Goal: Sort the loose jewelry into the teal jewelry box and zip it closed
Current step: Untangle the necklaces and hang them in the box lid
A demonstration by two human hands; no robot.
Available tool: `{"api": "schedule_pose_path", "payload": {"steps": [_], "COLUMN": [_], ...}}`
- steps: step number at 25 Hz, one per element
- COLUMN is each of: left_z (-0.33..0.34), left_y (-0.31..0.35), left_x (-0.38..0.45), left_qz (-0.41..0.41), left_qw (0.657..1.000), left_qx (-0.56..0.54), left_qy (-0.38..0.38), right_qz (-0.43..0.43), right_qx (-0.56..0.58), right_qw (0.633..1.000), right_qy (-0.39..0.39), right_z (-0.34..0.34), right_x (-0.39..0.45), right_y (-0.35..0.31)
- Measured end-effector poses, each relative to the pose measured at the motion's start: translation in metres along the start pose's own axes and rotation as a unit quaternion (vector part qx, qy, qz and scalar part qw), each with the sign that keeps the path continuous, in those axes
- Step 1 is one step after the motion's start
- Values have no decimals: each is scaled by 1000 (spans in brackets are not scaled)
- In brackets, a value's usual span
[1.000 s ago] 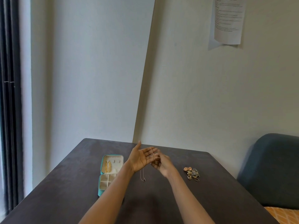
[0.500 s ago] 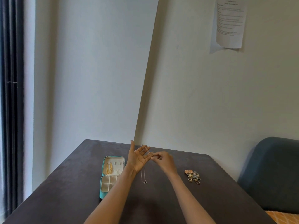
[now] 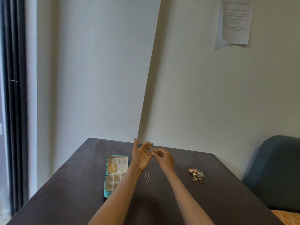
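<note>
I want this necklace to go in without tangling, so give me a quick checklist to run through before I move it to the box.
1. Chain held: ok. The right hand pinches the necklace near its top.
2. Chain draped, not knotted: cannot tell. It runs over the open left hand, too fine to judge.
3. Pendant hanging free: ok, it dangles below the hands.
4. Teal jewelry box open: ok, lid laid back.
5. Free spot in the lid: cannot tell. Gold chains already hang on its left side.
6. Loose pile out of the path: ok, it lies to the right, the box to the left.
</note>
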State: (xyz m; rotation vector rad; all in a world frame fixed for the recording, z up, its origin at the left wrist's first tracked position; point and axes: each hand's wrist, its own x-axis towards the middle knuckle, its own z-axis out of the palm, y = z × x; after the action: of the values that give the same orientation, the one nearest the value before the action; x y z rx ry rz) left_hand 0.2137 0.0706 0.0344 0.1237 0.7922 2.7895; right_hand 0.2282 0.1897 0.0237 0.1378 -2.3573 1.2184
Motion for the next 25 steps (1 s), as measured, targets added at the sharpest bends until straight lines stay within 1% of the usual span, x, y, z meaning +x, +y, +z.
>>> {"api": "schedule_pose_path", "payload": {"steps": [3, 5, 7, 8, 10, 11, 12, 14, 16, 17, 18, 19, 21, 22, 23, 25], "left_z": [-3, -7, -10, -11, -14, -16, -18, -20, -22, -23, -23, -22, -19, -18, -18, -17], "left_y": [-3, -3, -4, -3, -3, -1, 2, 11, 19, 23, 27, 31, 39, 42, 44, 45], "left_x": [-1, -1, 0, 1, 3, 3, 3, 4, 7, 8, 9, 9, 10, 10, 11, 12], "left_qz": [-5, -10, -13, -18, -45, -57, -63, -64, -35, -7, 24, 53, 90, 101, 110, 135], "left_qw": [1000, 999, 998, 998, 998, 998, 998, 997, 986, 972, 949, 918, 853, 830, 816, 803], "left_qx": [-2, -33, -65, -65, -36, -17, 1, 50, 156, 225, 304, 385, 514, 548, 567, 579], "left_qy": [-6, -11, -9, -3, -7, -10, -12, 2, 49, 71, 82, 76, 25, -3, -26, -37], "right_qz": [-13, -8, 15, 34, 79, 93, 94, 80, 61, 55, 49, 42, 36, 36, 38, 42], "right_qx": [-81, -124, -121, -83, 24, 59, 68, 41, -11, -33, -50, -63, -80, -82, -81, -78], "right_qw": [997, 991, 992, 995, 996, 994, 993, 995, 995, 994, 993, 991, 986, 984, 983, 981], "right_qy": [-14, -39, -41, -36, -28, -27, -29, -54, -77, -88, -100, -115, -143, -154, -162, -172], "right_z": [-3, -1, 2, 3, 6, 7, 7, 3, -2, -5, -7, -8, -10, -9, -9, -7], "right_x": [10, 17, 22, 23, 25, 26, 28, 33, 39, 42, 45, 46, 47, 47, 47, 47], "right_y": [-3, -4, -4, -5, -10, -13, -15, -22, -26, -28, -30, -31, -35, -38, -40, -44]}}
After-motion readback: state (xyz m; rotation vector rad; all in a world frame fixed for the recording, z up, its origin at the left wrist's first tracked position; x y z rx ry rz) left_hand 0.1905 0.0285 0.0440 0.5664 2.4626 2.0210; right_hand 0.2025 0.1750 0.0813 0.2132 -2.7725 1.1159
